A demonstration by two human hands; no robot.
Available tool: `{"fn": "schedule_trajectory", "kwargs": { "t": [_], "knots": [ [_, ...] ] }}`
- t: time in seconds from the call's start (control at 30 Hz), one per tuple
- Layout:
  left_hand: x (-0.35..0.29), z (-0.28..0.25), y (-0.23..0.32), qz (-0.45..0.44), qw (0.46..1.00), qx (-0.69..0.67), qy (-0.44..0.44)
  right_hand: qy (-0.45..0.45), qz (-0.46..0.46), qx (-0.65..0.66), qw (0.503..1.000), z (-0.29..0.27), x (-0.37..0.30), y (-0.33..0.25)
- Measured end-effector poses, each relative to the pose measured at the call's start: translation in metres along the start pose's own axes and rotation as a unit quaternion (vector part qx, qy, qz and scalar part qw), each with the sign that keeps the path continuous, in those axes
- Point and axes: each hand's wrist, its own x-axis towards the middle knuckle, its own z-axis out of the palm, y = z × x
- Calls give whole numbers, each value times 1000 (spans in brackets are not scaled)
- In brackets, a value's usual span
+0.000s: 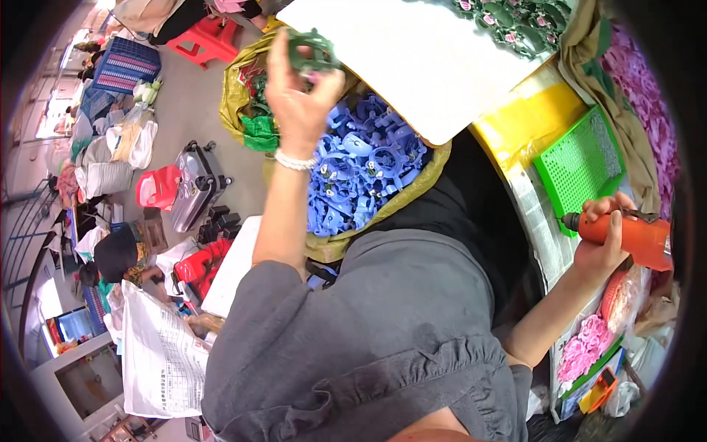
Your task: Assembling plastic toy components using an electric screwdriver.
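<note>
High over the far-left corner of the white tabletop (412,66), my left hand (300,107) pinches a dark green plastic part (312,53) with a round opening; it is a little blurred. Beneath that forearm, a sack holds many blue plastic parts (361,158). Off to the right, my right hand (605,239) is wrapped around an orange electric screwdriver (646,244). Its black tip points left, close to the near end of a green perforated tray (573,168). More dark green parts with pink bits (515,31) are heaped at the table's far side.
A yellow sack (234,96) with green and red pieces stands left of the blue parts. Pink pieces (637,96) fill a sack at far right; pink flower-like pieces (587,345) lie nearer. On the left floor are a suitcase (197,184) and a red stool (202,40).
</note>
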Motion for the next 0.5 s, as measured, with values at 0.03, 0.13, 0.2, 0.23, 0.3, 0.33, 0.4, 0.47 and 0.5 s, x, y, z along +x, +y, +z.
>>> {"fn": "schedule_trajectory", "kwargs": {
  "t": [0.03, 0.13, 0.2, 0.23, 0.3, 0.33, 0.4, 0.47, 0.5],
  "knots": [
    [12, -9, -13, 13, 999, 28, 22, 0, -3, -6, 1000, 2, 0, -3],
    [32, -51, -41, 32, 917, 397, 21, 12, 7, -14, 1000, 12, -2, -4],
    [31, -60, -56, -5, 903, 429, 11, 28, -2, -22, 999, 19, -1, -1],
    [28, -58, -61, -20, 912, 410, -4, 30, 12, -20, 999, 19, -2, -1],
    [17, -43, -62, -84, 939, 333, -6, 43, 31, -6, 999, 15, -6, 3],
    [13, -37, -59, -89, 939, 331, -26, 43, 27, -5, 999, 17, -7, 3],
    [7, -20, -59, -101, 955, 279, -7, 34, 13, -21, 999, 18, -7, 0],
    [10, 0, -43, -71, 964, 256, 21, 35, 13, -18, 999, 16, -8, -1],
    [12, 6, -42, -62, 972, 225, 18, 35, 8, -18, 999, 15, -8, -1]
  ]
}}
